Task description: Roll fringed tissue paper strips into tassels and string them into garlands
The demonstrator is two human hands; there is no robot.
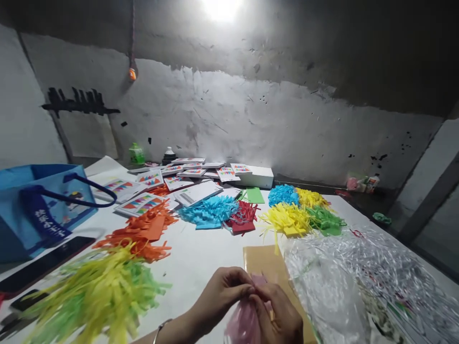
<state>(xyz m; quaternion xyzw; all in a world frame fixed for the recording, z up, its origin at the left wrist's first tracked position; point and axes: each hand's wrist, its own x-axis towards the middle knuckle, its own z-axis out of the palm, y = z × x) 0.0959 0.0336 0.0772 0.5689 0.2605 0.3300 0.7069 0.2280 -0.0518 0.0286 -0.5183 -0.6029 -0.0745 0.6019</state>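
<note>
Pink fringed tissue paper [244, 321] hangs below my two hands, its upper end pinched between them. My left hand [231, 285] has thumb and fingers closed on its top edge. Pressed close beside it, my right hand [276, 310] is also closed on the pink paper, fingers curled. Part of the paper is hidden by the hands. Beneath them lies a brown cardboard sheet [263, 258]. To the left is a pile of yellow and light green fringed tissue [103, 291], slightly blurred.
Orange [152, 227], blue [211, 211], red [244, 217] and yellow [289, 217] fringe bundles lie farther back. Printed white packets [191, 172] are heaped near the wall. A blue bag [43, 205] and a phone [46, 263] sit left; clear plastic strips [387, 258] cover the right.
</note>
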